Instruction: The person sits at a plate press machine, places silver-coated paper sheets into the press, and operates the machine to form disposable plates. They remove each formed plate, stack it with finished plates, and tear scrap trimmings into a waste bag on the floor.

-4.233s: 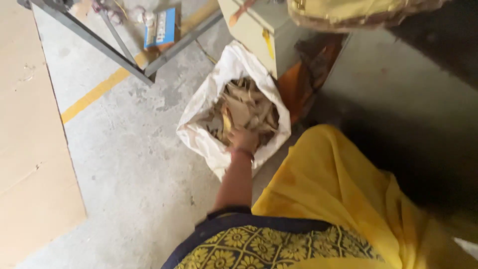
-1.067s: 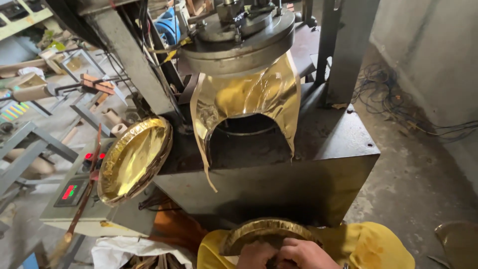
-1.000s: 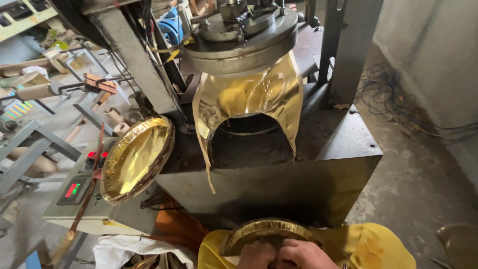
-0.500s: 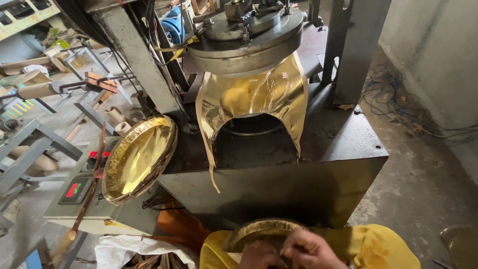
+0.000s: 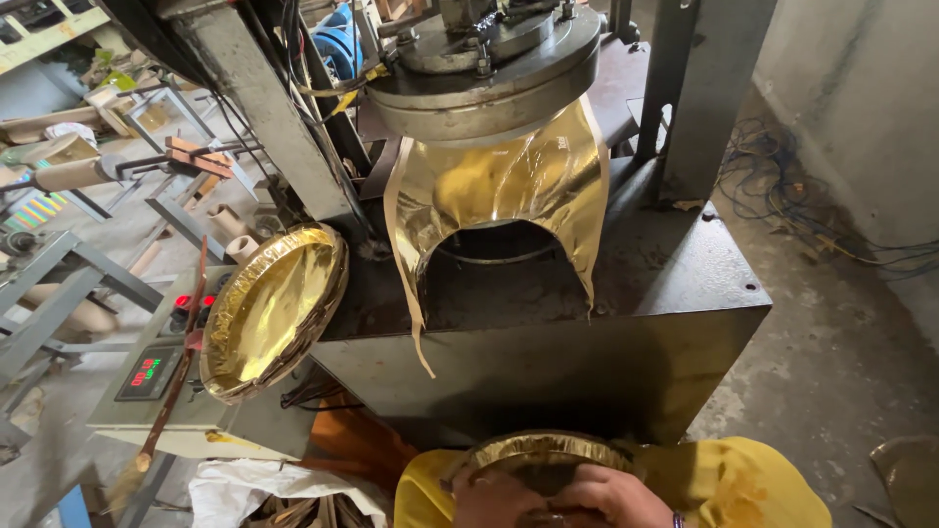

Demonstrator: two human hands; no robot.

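Gold foil plate (image 5: 548, 452) in both hands' (image 5: 562, 497) grip

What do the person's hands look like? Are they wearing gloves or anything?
No gloves: both hands are bare. The left hand and the right hand show only at the bottom edge of the picture. There is a thin dark band at the right wrist. No sleeves show; bright yellow cloth lies around them.

Viewpoint: head-worn, looking steeply down and forward.
Near: both hands (image 5: 558, 494) at the bottom edge.
Ahead: dark metal press machine (image 5: 548, 323), close.
Views: one only.
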